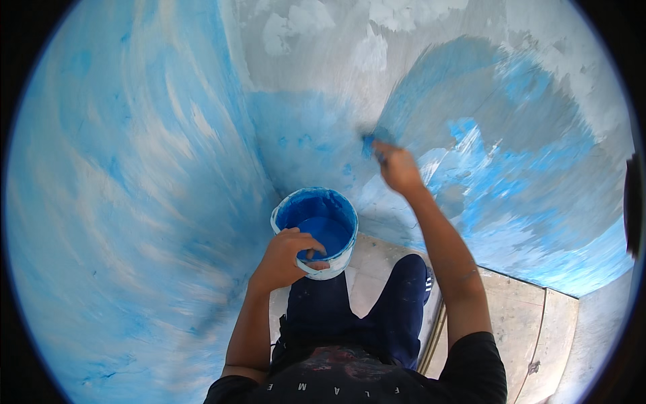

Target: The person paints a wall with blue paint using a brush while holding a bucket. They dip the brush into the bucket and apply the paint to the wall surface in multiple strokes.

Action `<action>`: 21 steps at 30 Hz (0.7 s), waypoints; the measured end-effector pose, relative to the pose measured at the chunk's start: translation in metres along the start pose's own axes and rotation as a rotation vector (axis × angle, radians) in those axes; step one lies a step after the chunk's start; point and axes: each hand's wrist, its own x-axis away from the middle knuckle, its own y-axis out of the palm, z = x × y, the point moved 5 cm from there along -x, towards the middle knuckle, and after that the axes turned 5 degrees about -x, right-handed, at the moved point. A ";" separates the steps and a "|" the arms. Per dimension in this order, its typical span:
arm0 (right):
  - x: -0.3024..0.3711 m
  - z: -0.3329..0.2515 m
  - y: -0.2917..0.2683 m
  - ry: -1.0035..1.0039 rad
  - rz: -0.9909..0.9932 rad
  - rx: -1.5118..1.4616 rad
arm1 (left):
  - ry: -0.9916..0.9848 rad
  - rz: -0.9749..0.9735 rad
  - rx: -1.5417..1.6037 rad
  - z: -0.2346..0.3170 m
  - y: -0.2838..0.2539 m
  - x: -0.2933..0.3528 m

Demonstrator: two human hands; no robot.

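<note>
A white bucket [343, 261] with blue paint [326, 233] inside stands in front of me, its inner wall coated blue. My left hand [286, 258] grips its near left rim, with the fingers curled over the edge. Farther out to the right, my right hand [402, 168] is closed around a blue-smeared paintbrush [369, 143], whose bristles are blurred against the wall. The wall ahead [431, 87] shows streaky blue strokes over grey and white patches.
On the left rises a wall [134, 168] streaked light blue, meeting the wall ahead in a corner behind the bucket. My dark-trousered knees [404, 289] are close below the bucket. Pale boards [511, 303] lie at the lower right, and a dark object [632, 205] shows at the right edge.
</note>
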 end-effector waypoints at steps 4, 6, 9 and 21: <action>-0.043 -0.056 -0.091 -0.252 0.501 -0.027 | -0.039 -0.037 0.006 -0.005 -0.002 0.005; -0.040 -0.064 -0.095 -0.235 0.552 0.037 | -0.051 -0.046 0.033 -0.007 0.000 0.005; -0.018 -0.036 -0.043 -0.268 0.481 0.259 | -0.017 -0.033 0.032 -0.003 0.000 0.002; -0.018 -0.024 -0.013 -0.096 0.264 -0.174 | 0.036 -0.021 -0.061 -0.007 -0.002 0.004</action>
